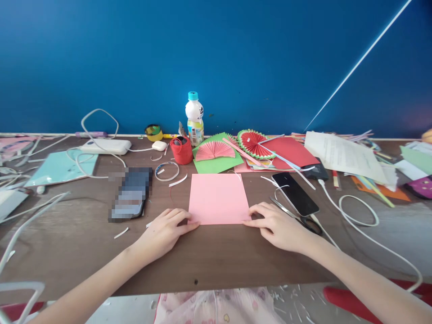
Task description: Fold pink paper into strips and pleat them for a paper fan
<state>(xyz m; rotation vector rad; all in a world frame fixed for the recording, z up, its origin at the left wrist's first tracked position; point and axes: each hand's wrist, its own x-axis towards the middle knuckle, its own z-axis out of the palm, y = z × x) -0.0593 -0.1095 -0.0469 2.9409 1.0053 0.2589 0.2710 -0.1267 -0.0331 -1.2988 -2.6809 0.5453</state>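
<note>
A pink sheet of paper (218, 198) lies flat on the table in front of me. At its near left corner, my left hand (170, 229) pinches the edge, with the thumb along the near side. My right hand (275, 225) holds the near right corner the same way, fingers closed on the edge. A thin white paper strip (236, 174) rests across the sheet's far right corner. Scissors with black handles (310, 224) lie beside my right hand, partly hidden by it.
Behind the sheet stand a bottle (195, 119), a red roll (181, 150) and pleated paper fans (216, 150). Phones lie left (131, 193) and right (295, 193). A tape ring (167, 171), a white power strip (106, 146), cables and paper scraps surround the work. The table's front edge is near me.
</note>
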